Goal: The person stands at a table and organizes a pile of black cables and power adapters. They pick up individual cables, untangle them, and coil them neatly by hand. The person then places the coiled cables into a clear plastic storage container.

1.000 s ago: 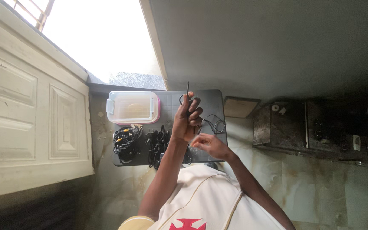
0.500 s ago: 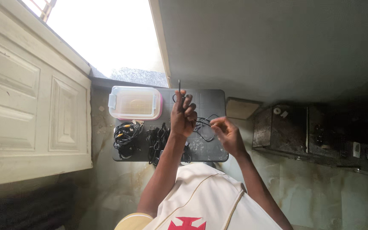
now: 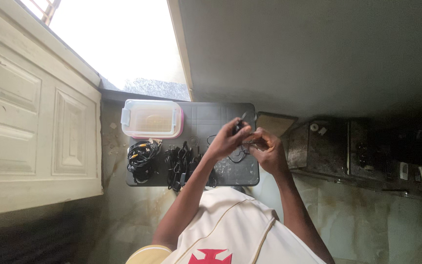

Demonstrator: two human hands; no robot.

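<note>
Head view, looking down, frame rotated. Small dark table point(image 3: 221, 115) on a pale tiled floor point(image 3: 367, 210), beside a cream panelled door point(image 3: 35, 122).

Left hand point(image 3: 226, 140) raised over the right half of the table, fingers point(image 3: 234, 131) pinched shut on a thin black cable point(image 3: 239, 152); short stiff end of the cable poking up past the fingertips. Right hand point(image 3: 265, 149) just beside the left, near the table's right edge, fingers point(image 3: 255, 142) closed narrow on the same cable, the two hands almost touching. Slack of the cable hanging in a loose loop between and below the hands, over the table top; cannot tell whether the loop touches the surface.

Clear plastic lidded box point(image 3: 151, 119) with a pink rim at the table's far left corner, lid on. Coiled black cable bundle point(image 3: 140, 159) with coloured plugs at the near left corner. Second tangle of black cords point(image 3: 180, 164) just beside it, toward the middle of the near edge, partly hidden by the left forearm.

Dark low cabinet point(image 3: 362, 146) well apart to the right, small pale items on it, too small to tell.
</note>
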